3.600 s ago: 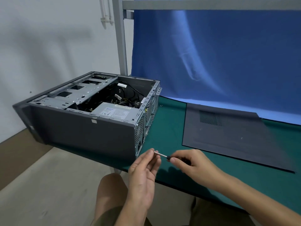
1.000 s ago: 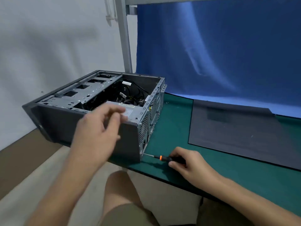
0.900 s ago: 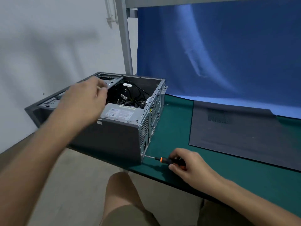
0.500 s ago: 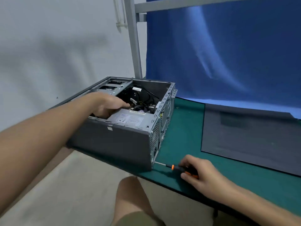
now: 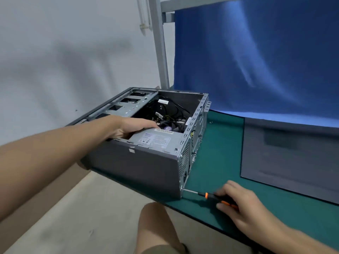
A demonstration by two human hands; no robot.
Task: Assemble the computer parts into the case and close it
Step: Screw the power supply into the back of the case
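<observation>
The right hand (image 5: 238,204) grips a screwdriver (image 5: 208,195), handle mostly hidden. The left hand (image 5: 132,126) rests inside the case (image 5: 146,167), grip unclear.

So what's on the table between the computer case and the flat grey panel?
Just bare green mat between the case and panel, in the head view. The screwdriver in the right hand is nearer the front.
</observation>
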